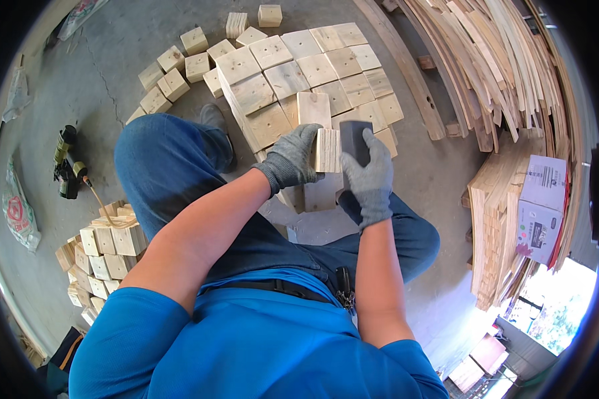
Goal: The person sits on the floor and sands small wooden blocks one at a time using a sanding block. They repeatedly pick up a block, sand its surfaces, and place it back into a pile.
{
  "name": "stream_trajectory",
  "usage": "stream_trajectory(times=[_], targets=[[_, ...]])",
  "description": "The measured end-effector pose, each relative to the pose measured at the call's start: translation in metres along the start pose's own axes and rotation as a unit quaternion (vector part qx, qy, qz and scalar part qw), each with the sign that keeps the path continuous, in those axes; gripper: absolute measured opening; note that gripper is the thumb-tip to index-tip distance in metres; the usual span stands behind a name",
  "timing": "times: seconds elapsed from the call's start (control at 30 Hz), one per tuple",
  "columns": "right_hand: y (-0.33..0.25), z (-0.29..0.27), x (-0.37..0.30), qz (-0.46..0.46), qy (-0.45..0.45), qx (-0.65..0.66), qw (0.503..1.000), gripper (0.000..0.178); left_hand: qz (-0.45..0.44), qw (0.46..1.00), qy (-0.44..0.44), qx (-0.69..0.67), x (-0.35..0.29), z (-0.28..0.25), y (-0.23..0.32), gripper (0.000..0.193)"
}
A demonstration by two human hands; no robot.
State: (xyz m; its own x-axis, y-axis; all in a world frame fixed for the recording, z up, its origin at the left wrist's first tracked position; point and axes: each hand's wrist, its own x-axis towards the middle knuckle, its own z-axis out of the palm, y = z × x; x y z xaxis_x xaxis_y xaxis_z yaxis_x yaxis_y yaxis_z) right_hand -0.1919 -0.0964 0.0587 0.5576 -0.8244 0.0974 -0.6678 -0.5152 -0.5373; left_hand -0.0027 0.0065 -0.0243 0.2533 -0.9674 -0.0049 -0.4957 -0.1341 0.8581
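Observation:
My left hand, in a grey knit glove, grips a small wooden block whose layered edge faces up. Close against the block's right side, my right hand, gloved alike, is closed around a dark grey rectangular block that looks like a sanding block. Whether the two blocks touch, I cannot tell. Just beyond my hands is a large stack of wooden blocks, many with a small hole in the face. One pale block lies on the stack's near side.
Loose wooden blocks lie at the far left of the stack. Another block pile is at my left, near a dark power tool on the floor. Long wooden strips line the right side, with a printed carton on lumber.

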Motion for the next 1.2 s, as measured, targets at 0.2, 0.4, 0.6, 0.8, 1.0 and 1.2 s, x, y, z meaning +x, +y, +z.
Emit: stream_trajectory(times=[0.2, 0.4, 0.6, 0.8, 1.0, 1.2], targets=[[0.003, -0.006, 0.046, 0.139, -0.08, 0.143, 0.977, 0.077, -0.002, 1.0, -0.014, -0.007, 0.002, 0.0, -0.001, 0.104], [0.017, -0.003, -0.002, 0.105, -0.033, 0.079, 0.991, 0.077, 0.002, 1.0, -0.012, 0.008, 0.0, -0.004, 0.005, 0.102], [0.009, -0.019, -0.052, 0.191, -0.057, 0.311, 0.929, 0.075, 0.003, 1.0, -0.009, 0.005, 0.002, -0.001, -0.001, 0.098], [0.024, -0.017, -0.042, 0.165, -0.059, 0.277, 0.945, 0.075, 0.009, 1.0, -0.007, 0.014, 0.004, 0.002, 0.0, 0.097], [0.019, -0.018, 0.003, 0.131, -0.079, 0.219, 0.964, 0.075, 0.013, 1.0, -0.007, 0.023, 0.003, -0.001, -0.003, 0.101], [0.03, -0.051, 0.041, 0.108, -0.144, 0.204, 0.962, 0.071, 0.003, 1.0, -0.018, 0.003, 0.002, -0.004, 0.004, 0.1]])
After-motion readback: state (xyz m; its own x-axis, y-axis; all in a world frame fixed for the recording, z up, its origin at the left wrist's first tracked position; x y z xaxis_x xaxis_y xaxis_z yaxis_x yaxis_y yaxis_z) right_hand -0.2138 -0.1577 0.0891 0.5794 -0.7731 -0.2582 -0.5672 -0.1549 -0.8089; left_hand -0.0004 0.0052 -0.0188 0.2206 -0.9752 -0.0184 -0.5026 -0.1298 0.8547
